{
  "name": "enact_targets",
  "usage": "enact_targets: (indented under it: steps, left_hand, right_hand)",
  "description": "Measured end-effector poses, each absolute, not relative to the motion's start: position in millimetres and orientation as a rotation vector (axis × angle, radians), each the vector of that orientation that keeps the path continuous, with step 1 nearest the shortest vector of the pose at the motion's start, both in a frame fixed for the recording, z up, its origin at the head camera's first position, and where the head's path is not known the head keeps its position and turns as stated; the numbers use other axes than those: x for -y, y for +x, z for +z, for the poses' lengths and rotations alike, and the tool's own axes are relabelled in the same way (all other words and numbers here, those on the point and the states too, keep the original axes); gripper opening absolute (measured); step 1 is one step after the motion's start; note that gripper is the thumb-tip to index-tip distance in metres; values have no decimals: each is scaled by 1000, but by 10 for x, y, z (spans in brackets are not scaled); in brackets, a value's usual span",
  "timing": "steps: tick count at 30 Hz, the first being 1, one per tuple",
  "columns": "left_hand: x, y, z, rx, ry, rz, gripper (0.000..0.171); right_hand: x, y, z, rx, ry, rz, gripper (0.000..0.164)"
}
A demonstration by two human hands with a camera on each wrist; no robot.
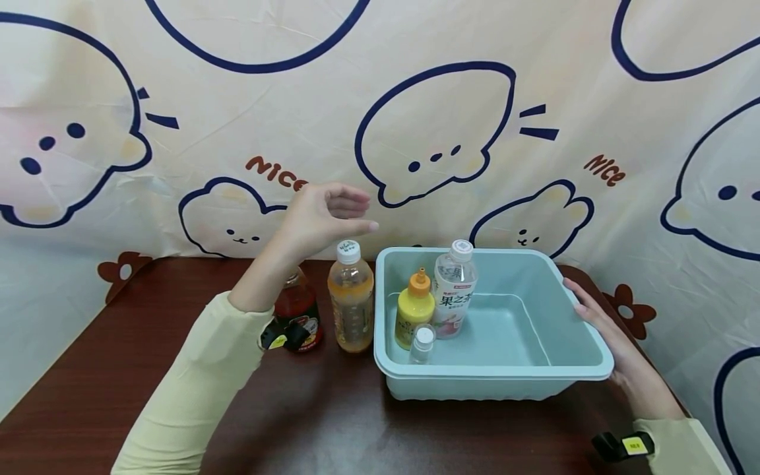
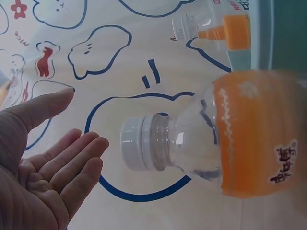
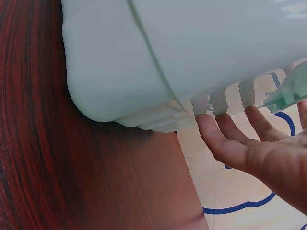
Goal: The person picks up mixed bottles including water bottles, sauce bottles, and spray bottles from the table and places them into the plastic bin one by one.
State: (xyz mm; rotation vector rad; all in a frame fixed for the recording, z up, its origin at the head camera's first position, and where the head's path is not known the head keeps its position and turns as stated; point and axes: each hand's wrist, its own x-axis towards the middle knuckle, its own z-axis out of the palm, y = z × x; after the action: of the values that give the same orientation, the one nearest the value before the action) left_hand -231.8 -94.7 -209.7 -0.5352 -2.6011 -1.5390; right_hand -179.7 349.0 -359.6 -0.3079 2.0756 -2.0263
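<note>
My left hand point(image 1: 329, 214) is raised with fingers extended and thumb apart, holding nothing. Just below it stands a clear drink bottle point(image 1: 351, 310) with a white cap and orange label; the left wrist view shows a gap between fingertips and cap. Beside that bottle, a dark red jar point(image 1: 299, 316) is partly hidden by my left wrist. My right hand point(image 1: 600, 330) rests against the right side of a light blue plastic basin point(image 1: 499, 389). In the right wrist view its fingertips point(image 3: 206, 122) touch the basin's outer wall.
Inside the basin, toward its left, stand a fruit tea bottle point(image 1: 454, 290), a yellow squeeze bottle point(image 1: 414, 310) with an orange nozzle cap, and a small clear bottle point(image 1: 422, 346) with a white cap. A printed cloth point(image 1: 427, 39) hangs behind the dark wooden table point(image 1: 332, 422).
</note>
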Motion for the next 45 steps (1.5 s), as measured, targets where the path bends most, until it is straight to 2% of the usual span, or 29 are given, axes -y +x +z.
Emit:
enact_targets:
  steps: [45]
  left_hand:
    - [1363, -2252, -2187, 2464, -429, -1565, 45]
  right_hand:
    - [-3495, -1795, -3603, -2077, -331, -2028, 52]
